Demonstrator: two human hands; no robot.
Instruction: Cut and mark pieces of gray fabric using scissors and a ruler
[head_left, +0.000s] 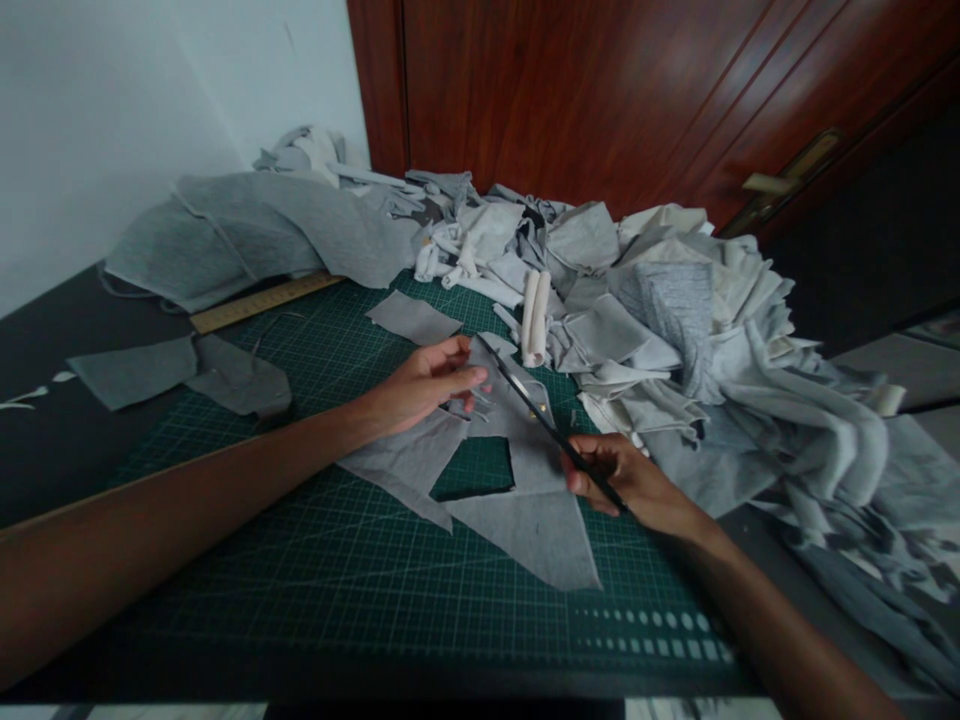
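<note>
— How is the held cloth [525, 538] looking?
— It's looking matt; the scissors [556, 434] are glinting like metal.
— And the door [570, 100]?
— It's gleaming like smooth, varnished wood, while the mat [337, 580] is looking dull.

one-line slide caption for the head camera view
Left hand holding grey fabric, right hand gripping black scissors over a green cutting mat, with cloth scraps heaped beyond.

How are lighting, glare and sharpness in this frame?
Head view: dim light, right edge partly near-black; soft sheen on the glossy red-brown wooden door; small glint on the long black scissors; slight softness overall, though lines on the green gridded cutting mat show; wide-angle stretching toward the edges.
</note>
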